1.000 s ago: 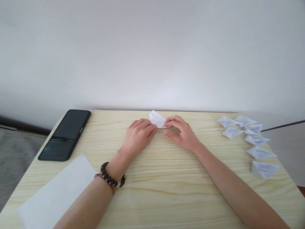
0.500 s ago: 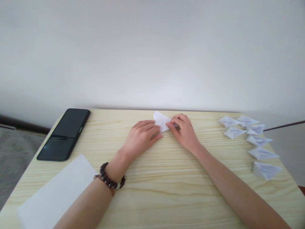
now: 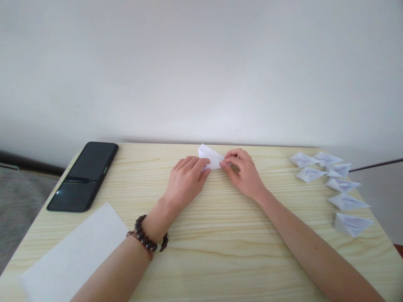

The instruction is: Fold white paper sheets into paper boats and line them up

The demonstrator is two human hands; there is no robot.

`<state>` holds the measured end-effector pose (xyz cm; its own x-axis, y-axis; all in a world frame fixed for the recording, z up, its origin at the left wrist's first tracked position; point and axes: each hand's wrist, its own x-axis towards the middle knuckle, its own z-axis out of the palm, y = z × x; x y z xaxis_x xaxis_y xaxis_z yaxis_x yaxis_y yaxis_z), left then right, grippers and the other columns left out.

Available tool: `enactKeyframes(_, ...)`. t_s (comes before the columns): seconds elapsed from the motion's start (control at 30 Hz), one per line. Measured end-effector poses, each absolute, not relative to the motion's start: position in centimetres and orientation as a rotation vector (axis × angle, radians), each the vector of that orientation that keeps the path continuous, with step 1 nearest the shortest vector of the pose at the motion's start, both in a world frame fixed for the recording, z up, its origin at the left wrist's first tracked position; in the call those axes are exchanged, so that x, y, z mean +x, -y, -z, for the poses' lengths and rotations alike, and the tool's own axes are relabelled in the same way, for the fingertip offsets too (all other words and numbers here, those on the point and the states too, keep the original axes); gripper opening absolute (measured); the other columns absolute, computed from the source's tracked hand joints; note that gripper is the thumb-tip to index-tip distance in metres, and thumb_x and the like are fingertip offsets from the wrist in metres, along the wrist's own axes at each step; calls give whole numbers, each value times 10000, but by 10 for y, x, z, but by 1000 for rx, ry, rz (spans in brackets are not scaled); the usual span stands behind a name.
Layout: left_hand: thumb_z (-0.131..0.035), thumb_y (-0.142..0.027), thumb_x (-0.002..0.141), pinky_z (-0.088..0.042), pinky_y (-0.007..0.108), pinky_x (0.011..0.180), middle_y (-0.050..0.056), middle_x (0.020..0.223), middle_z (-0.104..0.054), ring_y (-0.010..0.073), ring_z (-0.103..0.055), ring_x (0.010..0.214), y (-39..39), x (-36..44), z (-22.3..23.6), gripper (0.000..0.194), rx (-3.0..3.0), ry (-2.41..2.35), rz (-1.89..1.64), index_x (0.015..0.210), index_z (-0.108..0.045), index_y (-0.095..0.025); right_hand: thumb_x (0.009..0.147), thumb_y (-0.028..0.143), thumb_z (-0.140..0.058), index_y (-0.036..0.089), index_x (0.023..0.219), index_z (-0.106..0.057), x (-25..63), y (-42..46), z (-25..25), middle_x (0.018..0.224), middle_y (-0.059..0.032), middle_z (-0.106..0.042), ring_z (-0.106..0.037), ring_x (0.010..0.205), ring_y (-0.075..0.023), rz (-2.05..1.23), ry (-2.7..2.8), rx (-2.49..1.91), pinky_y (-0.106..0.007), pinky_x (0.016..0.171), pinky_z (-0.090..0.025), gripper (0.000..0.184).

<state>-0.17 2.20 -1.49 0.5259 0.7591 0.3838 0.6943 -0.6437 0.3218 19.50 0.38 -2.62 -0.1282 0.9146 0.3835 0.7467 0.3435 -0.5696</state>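
Well, from where I stand, both hands are busy at the far edge of the pale wooden table, close to the white wall. Between them is a small piece of folded white paper, lying just on the near side of that edge, roughly midway across. The left hand has its thumb and fingers closed on the paper's left end, and the right hand pinches the right end between thumb and fingertips. The two hands are apart, with the middle of the paper showing between them and one corner pointing up toward the wall. The fingertips are small from here, so the right hand's grip seems a light one, though I can't be sure.

The left wrist wears a string of dark round beads and, beside it, a thin brownish band. Over on the left a black phone lies flat and slanted, and nearer, partly under the left forearm, is a plain white sheet. Along the right side sit seven folded paper shapes, pointed and white, some touching or nearly so at the far end, the nearest one standing apart from the others.
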Motion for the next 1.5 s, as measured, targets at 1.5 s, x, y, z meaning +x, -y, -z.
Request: enactKeyframes(1.5, -553, -153, 871, -488, 316, 684, 34, 848, -690, 191, -643, 807, -22, -1, 8, 126, 2994, -1141, -637, 884, -675, -182, 856, 360, -582, 202, 742, -578, 189, -5, 31, 947, -68, -567, -508, 930, -245, -161, 1908, -1742, -409, 852, -420, 195)
